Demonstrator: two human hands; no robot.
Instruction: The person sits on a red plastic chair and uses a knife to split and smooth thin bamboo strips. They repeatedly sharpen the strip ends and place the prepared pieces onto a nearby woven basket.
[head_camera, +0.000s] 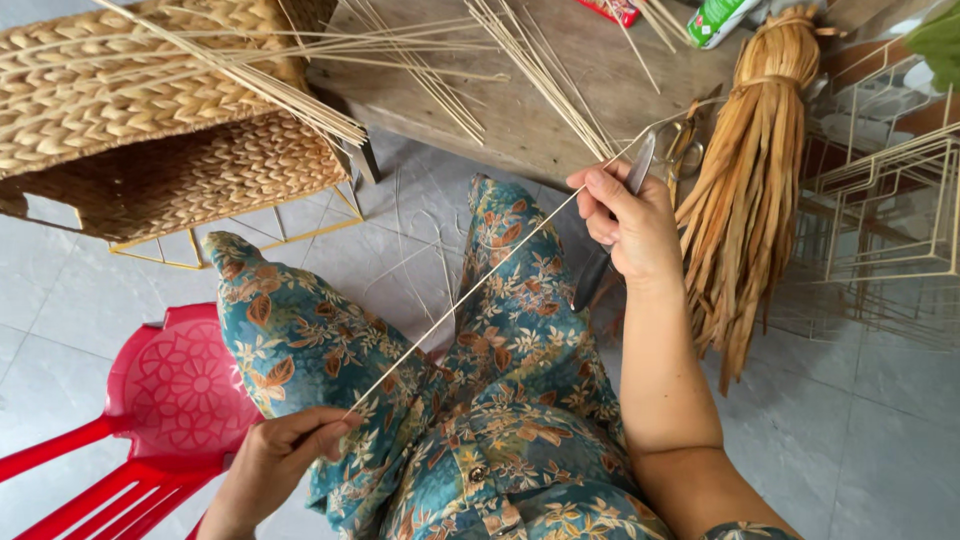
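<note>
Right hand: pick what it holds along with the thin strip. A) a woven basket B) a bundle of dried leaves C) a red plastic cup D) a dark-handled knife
D: the right hand grips a knife, its blade pointing up beside the thin strip, whose lower end the left hand pinches.

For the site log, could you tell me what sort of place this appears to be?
Probably a small home basket-weaving workshop. A woven basket sits beside wire frames, a bundle of dried leaves hangs nearby, and the left hand and right hand stretch a thin reed strip.
</note>
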